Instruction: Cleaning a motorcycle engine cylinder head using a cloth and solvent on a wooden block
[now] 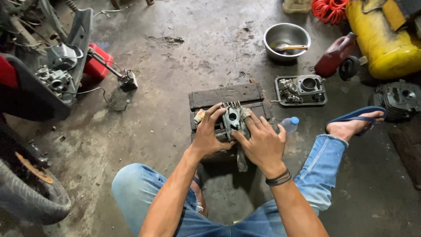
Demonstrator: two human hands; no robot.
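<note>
A grey finned engine cylinder head (pixel 232 117) rests on a dark wooden block (pixel 228 95) on the concrete floor in front of me. My left hand (pixel 207 134) grips its left side with fingers curled over the top. From the right, my right hand (pixel 262 141) lies over it, fingers spread and pressing on its face. A small yellow and red tube (pixel 199 116) lies on the block by my left fingers. A dirty rag hangs below the head.
A black tray (pixel 280 102) with engine parts sits right of the block, a clear bottle with a blue cap (pixel 289 124) beside my right hand. Behind are a steel bowl (pixel 287 40), a dark red jug (pixel 334 55), a yellow tank (pixel 386 37). A motorcycle stands at left.
</note>
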